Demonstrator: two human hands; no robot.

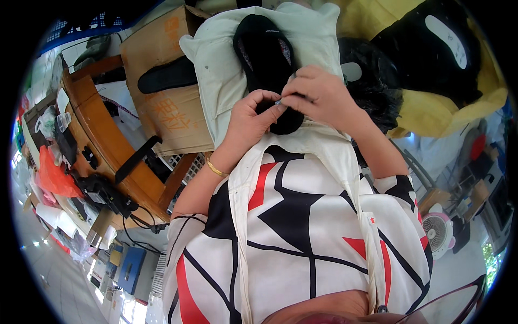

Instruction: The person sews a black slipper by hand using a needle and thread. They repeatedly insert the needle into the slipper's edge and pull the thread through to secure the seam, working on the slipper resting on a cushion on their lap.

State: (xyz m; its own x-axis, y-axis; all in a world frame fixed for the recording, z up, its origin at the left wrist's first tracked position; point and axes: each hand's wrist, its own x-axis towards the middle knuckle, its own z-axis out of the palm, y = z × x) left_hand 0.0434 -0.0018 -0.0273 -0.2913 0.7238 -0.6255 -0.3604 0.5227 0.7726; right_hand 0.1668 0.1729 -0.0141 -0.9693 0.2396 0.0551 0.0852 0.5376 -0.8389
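A black fabric shoe (264, 46) with a patterned lining lies sole down on a white cloth (216, 81), its toe end toward me. Above its front part my two hands meet fingertip to fingertip. My left hand (251, 116) pinches thumb against forefinger. My right hand (324, 97) is closed too, its thumb and fingertips touching the left ones. A tiny pale bit shows between the fingertips; it is too small to name. The hands hide part of the shoe's middle.
At the left a cardboard box (162, 119) bears a black insole-shaped piece (167, 74). Beyond it stands a wooden table (113, 146) with a red plastic bag (56, 173). To the right are a black plastic bag (372, 81), yellow cloth (431, 116) and a small fan (437, 232).
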